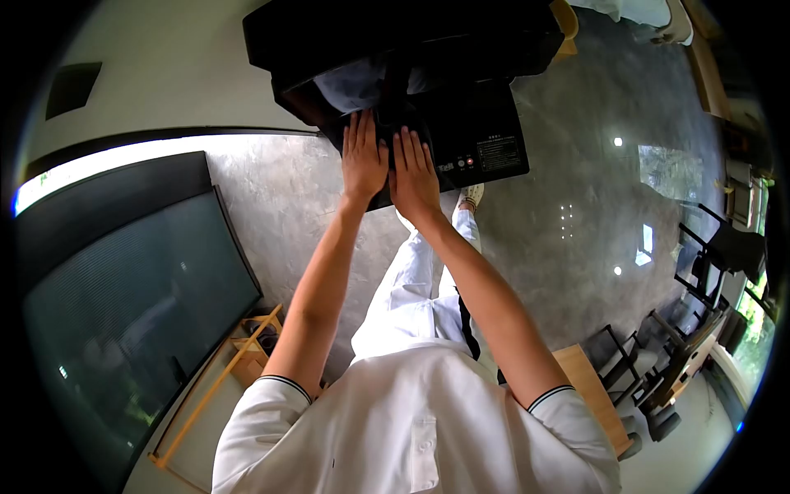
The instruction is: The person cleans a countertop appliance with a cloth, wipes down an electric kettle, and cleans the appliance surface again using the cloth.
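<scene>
Both my hands reach forward to a black appliance (453, 123) at the top of the head view; its exact kind I cannot make out. My left hand (364, 163) lies palm down on its front left part, fingers stretched out. Close beside it, my right hand (415, 174) rests flat too, fingers extended and the thumbs nearly meeting. To the right of my hands the front panel carries a printed label (497, 153) and small round buttons (466, 162). A bulky black upper part (395, 37) rises behind, with a translucent greyish-blue piece (350, 86) under it.
A large dark screen (136, 313) stands on the left, near a wooden frame (214, 391). Grey polished floor (576, 239) stretches to the right, towards black chairs (728, 251) and a wooden tabletop (592, 395). Part of another person's arm (676, 25) shows at the top right.
</scene>
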Tool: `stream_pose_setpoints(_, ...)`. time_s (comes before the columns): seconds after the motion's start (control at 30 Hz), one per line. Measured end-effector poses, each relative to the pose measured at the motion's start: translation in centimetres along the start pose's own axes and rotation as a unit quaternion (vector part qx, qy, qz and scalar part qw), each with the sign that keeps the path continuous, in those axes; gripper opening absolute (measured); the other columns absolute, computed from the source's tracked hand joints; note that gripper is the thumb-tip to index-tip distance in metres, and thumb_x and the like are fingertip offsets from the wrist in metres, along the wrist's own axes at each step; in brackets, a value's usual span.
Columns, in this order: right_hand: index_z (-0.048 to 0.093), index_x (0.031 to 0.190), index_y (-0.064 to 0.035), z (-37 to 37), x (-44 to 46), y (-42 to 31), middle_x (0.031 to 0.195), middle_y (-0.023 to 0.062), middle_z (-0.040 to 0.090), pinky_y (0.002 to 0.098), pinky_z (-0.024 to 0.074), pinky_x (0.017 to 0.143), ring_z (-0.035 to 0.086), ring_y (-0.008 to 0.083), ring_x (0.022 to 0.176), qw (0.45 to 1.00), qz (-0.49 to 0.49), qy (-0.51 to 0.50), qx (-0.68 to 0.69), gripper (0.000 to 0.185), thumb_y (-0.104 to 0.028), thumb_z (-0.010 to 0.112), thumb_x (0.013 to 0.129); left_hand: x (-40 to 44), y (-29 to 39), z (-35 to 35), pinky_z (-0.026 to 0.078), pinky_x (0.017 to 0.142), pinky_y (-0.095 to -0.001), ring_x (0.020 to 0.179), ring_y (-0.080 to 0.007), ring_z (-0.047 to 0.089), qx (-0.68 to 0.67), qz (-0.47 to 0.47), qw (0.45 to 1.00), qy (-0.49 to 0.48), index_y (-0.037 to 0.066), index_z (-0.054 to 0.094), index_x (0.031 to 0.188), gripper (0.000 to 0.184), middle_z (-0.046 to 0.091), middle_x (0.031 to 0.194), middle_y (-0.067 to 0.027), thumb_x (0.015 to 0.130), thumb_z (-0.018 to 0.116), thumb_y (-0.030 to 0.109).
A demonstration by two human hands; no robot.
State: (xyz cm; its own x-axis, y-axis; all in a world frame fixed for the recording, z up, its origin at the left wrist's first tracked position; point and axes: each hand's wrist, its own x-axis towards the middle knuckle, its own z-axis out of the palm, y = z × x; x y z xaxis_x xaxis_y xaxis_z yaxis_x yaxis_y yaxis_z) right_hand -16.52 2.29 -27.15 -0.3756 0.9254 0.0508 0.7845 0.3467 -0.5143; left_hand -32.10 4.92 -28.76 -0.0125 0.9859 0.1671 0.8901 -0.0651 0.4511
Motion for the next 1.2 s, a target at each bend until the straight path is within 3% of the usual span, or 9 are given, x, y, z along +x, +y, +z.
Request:
stream_pose_setpoints(0.23,0.045,0.172,0.0053,-1.3,-8.0,0.6,0.185,0.0228,0.037,0.0522,0.0260,0.143,0.032,0.0372,0.174,0.998,-0.036,-0.048,0.025,0.073,-0.010,0.066,0.103,-10.7,4.9,-0.8,0.028,0.140,-0.0574,0.172,-0.0475,0.033,0.005,-0.047,0.999,-0.016,-0.005,0.048,0.169,0.059,0.041,0.184,-0.0230,0.115,0.056,0.016)
stream_pose_setpoints(0.33,0.054,0.165,0.0055,-1.6,-10.4,1.1,0.182,0.0222,0.044,0.0513,0.0308,0.142,0.039,0.0356,0.172,0.996,-0.042,-0.069,0.034,0.063,-0.003,0.061,0.103,-13.2,7.3,-1.3,0.029,0.140,-0.0576,0.172,-0.0465,0.034,0.004,-0.067,0.997,-0.048,-0.005,0.052,0.167,0.060,0.041,0.185,-0.0209,0.110,0.062,0.013)
stream_pose_setpoints(0.47,0.059,0.161,0.0058,-2.0,-7.1,3.1,0.174,0.0241,0.054,0.0504,0.0333,0.140,0.047,0.0375,0.166,0.995,-0.073,-0.046,0.055,0.055,-0.008,0.059,0.108,-10.4,5.6,-0.6,0.031,0.139,-0.0562,0.171,-0.0454,0.036,0.005,-0.038,0.999,-0.038,-0.003,0.053,0.167,0.061,0.043,0.184,-0.0184,0.110,0.063,0.016)
stream_pose_setpoints(0.57,0.061,0.158,0.0065,-3.2,-1.0,3.0,0.171,0.0252,0.058,0.0499,0.0344,0.140,0.051,0.0383,0.163,0.997,-0.073,0.008,0.025,0.051,-0.012,0.058,0.111,-4.9,5.3,-0.5,0.029,0.140,-0.0554,0.171,-0.0442,0.037,0.027,-0.083,0.996,0.000,-0.002,0.051,0.170,0.061,0.044,0.184,-0.0173,0.114,0.059,0.022)
stream_pose_setpoints(0.67,0.053,0.165,0.0062,-2.5,2.4,4.0,0.178,0.0250,0.049,0.0505,0.0341,0.140,0.045,0.0393,0.167,0.996,-0.071,-0.014,0.061,0.062,-0.010,0.064,0.106,-3.8,6.7,2.6,0.026,0.140,-0.0557,0.172,-0.0436,0.035,0.069,-0.140,0.986,0.062,-0.001,0.050,0.171,0.061,0.043,0.185,-0.0174,0.116,0.056,0.025)
stream_pose_setpoints(0.83,0.057,0.161,0.0074,-6.8,-4.6,7.8,0.177,0.0253,0.049,0.0507,0.0353,0.139,0.044,0.0407,0.167,0.990,-0.111,-0.072,0.046,0.059,-0.014,0.066,0.107,-8.1,12.9,4.1,0.025,0.140,-0.0592,0.174,-0.0467,0.028,0.043,-0.160,0.986,0.029,-0.005,0.055,0.165,0.057,0.037,0.187,-0.0204,0.114,0.058,0.019)
stream_pose_setpoints(0.93,0.056,0.162,0.0080,-9.5,-8.8,11.6,0.178,0.0251,0.048,0.0510,0.0349,0.139,0.042,0.0406,0.168,0.987,-0.113,-0.105,0.044,0.062,-0.011,0.067,0.104,-9.8,18.1,4.8,0.027,0.140,-0.0592,0.173,-0.0481,0.032,0.013,-0.133,0.991,-0.034,-0.006,0.059,0.161,0.063,0.041,0.185,-0.0213,0.100,0.067,0.010)
stream_pose_setpoints(1.03,0.055,0.162,0.0097,-10.1,-8.2,13.8,0.176,0.0272,0.049,0.0515,0.0358,0.139,0.043,0.0421,0.167,0.984,-0.122,-0.124,0.040,0.064,-0.012,0.067,0.103,-7.1,19.3,5.8,0.033,0.138,-0.0561,0.169,-0.0465,0.039,-0.031,-0.133,0.990,0.017,-0.003,0.060,0.162,0.060,0.046,0.182,-0.0193,0.103,0.062,0.013)
stream_pose_setpoints(1.2,0.051,0.164,0.0120,-8.4,0.0,14.2,0.174,0.0343,0.046,0.0526,0.0356,0.139,0.044,0.0481,0.165,0.981,-0.159,-0.098,0.047,0.071,-0.021,0.070,0.104,1.0,14.5,5.3,0.040,0.134,-0.0521,0.164,-0.0451,0.047,-0.081,-0.103,0.991,0.029,-0.003,0.060,0.160,0.056,0.053,0.176,-0.0227,0.106,0.058,0.014)
